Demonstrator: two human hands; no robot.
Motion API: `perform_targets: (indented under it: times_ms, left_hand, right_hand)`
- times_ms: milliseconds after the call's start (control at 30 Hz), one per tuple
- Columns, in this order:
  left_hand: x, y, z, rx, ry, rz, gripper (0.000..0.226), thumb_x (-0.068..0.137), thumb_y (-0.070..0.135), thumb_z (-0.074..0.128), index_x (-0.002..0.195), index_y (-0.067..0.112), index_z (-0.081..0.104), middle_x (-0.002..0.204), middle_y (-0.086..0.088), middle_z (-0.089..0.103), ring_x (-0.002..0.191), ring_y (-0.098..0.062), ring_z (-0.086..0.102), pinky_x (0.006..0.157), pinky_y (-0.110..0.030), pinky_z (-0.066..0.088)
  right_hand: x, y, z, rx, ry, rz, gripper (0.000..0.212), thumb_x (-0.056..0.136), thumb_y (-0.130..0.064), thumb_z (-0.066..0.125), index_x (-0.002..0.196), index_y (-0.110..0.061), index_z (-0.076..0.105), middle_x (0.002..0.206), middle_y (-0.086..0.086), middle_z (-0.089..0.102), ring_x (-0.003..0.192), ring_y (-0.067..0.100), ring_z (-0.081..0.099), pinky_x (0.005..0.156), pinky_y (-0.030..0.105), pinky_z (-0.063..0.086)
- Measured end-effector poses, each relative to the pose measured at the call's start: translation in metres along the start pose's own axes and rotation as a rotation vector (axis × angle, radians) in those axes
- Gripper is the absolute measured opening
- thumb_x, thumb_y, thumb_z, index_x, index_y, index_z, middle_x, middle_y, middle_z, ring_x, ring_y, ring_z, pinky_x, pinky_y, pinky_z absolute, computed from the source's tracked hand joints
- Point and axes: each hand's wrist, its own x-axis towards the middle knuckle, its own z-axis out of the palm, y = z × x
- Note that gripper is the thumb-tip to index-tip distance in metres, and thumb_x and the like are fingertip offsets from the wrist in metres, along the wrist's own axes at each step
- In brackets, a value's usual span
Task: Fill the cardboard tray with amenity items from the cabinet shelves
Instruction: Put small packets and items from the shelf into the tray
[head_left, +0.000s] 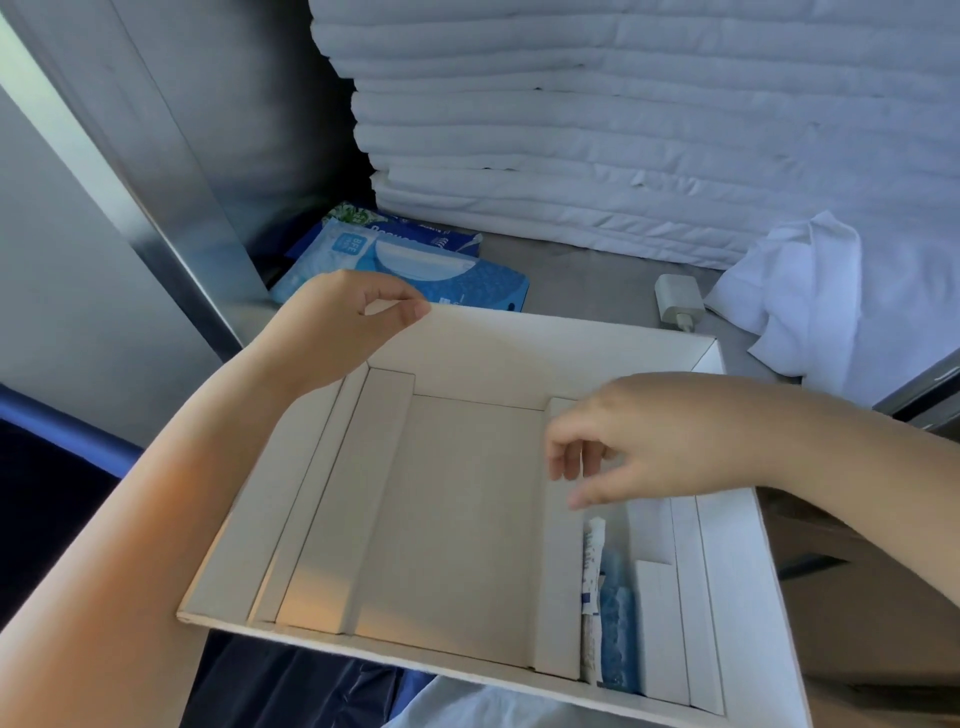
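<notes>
Cardboard tray (457, 499) is held out before the cabinet shelf (571, 270), its wide middle compartment bare. The left hand (358, 322) pinches the far rim between thumb and fingers. The right hand (665, 441) hovers over the narrow right slot, fingers loosely curled and apparently empty, just above a white tube (592, 571) and a blue packet (618, 639) lying there. Filling looks barely begun. The next move likely calls for reaching to the shelf, perhaps for the tissue packs (415, 270).
</notes>
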Motion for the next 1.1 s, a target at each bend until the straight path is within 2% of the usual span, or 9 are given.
perform_targets:
  times_ms: [133,233,433,533,633,667,833,967,1100]
  left_hand:
    - [-0.002,0.001,0.001,-0.001,-0.006,0.007,0.027,0.093,0.043,0.052,0.11,0.029,0.067,0.104,0.023,0.06,0.101,-0.001,0.054,0.085,-0.019,0.035]
    - [-0.002,0.004,0.001,-0.006,0.004,0.011,0.026,0.093,0.042,0.053,0.11,0.029,0.068,0.103,0.024,0.058,0.1,0.001,0.052,0.084,-0.016,0.033]
    - [-0.003,0.003,0.003,0.011,0.003,0.041,0.027,0.092,0.044,0.052,0.109,0.031,0.068,0.098,0.03,0.056,0.094,0.008,0.05,0.077,-0.003,0.031]
    - [-0.004,0.003,0.005,0.014,0.009,0.048,0.024,0.092,0.045,0.052,0.106,0.034,0.068,0.096,0.034,0.056,0.091,0.011,0.05,0.077,-0.004,0.033]
    - [-0.007,0.003,0.006,0.014,0.01,0.052,0.019,0.091,0.046,0.052,0.102,0.04,0.066,0.094,0.034,0.057,0.095,0.009,0.052,0.079,-0.006,0.034]
    - [-0.007,0.003,0.006,0.015,0.013,0.051,0.019,0.091,0.046,0.052,0.102,0.04,0.066,0.095,0.033,0.058,0.096,0.007,0.052,0.08,-0.007,0.034]
    - [-0.009,0.005,0.007,0.03,0.02,0.051,0.023,0.091,0.045,0.052,0.105,0.035,0.067,0.096,0.032,0.057,0.092,0.008,0.053,0.079,-0.006,0.034]
    - [-0.008,0.007,0.007,0.024,0.011,0.042,0.02,0.091,0.045,0.052,0.103,0.038,0.066,0.101,0.028,0.06,0.096,0.006,0.054,0.082,-0.013,0.036]
    - [-0.008,0.008,0.007,0.034,0.006,0.041,0.017,0.091,0.045,0.052,0.102,0.041,0.064,0.095,0.035,0.055,0.091,0.017,0.05,0.078,-0.006,0.034]
  right_hand:
    - [-0.019,0.004,-0.03,0.273,0.27,-0.022,0.006,0.086,-0.036,0.064,0.092,-0.035,0.065,0.092,-0.02,0.068,0.089,-0.004,0.063,0.082,0.018,0.048]
    - [-0.026,0.021,-0.046,0.373,0.49,-0.009,0.007,0.084,-0.027,0.067,0.089,-0.032,0.068,0.09,-0.019,0.07,0.087,-0.003,0.065,0.081,0.013,0.048]
    - [-0.015,0.071,-0.052,0.456,0.739,0.135,0.013,0.083,-0.016,0.071,0.089,-0.027,0.067,0.089,-0.014,0.07,0.087,0.003,0.065,0.087,0.028,0.053]
    - [-0.004,0.094,-0.045,0.482,0.765,0.236,0.021,0.079,-0.008,0.073,0.087,-0.026,0.066,0.089,-0.01,0.07,0.082,0.004,0.066,0.085,0.027,0.053]
    - [0.007,0.11,-0.034,0.464,0.748,0.315,0.024,0.076,-0.003,0.074,0.088,-0.023,0.066,0.093,-0.006,0.07,0.075,0.0,0.065,0.068,0.007,0.047]
    - [0.011,0.114,-0.03,0.459,0.733,0.338,0.025,0.076,-0.002,0.074,0.088,-0.022,0.066,0.093,-0.006,0.069,0.074,0.0,0.065,0.064,0.005,0.045]
    - [0.02,0.125,-0.019,0.501,0.643,0.408,0.026,0.072,-0.005,0.078,0.084,-0.025,0.064,0.086,-0.006,0.069,0.079,0.011,0.067,0.078,0.027,0.053]
    - [0.02,0.128,-0.012,0.501,0.615,0.452,0.025,0.071,-0.01,0.08,0.081,-0.026,0.063,0.082,-0.008,0.069,0.075,0.008,0.066,0.073,0.025,0.051]
    - [0.021,0.128,-0.006,0.511,0.604,0.491,0.025,0.07,-0.008,0.078,0.082,-0.025,0.065,0.082,-0.008,0.069,0.077,0.009,0.067,0.078,0.028,0.051]
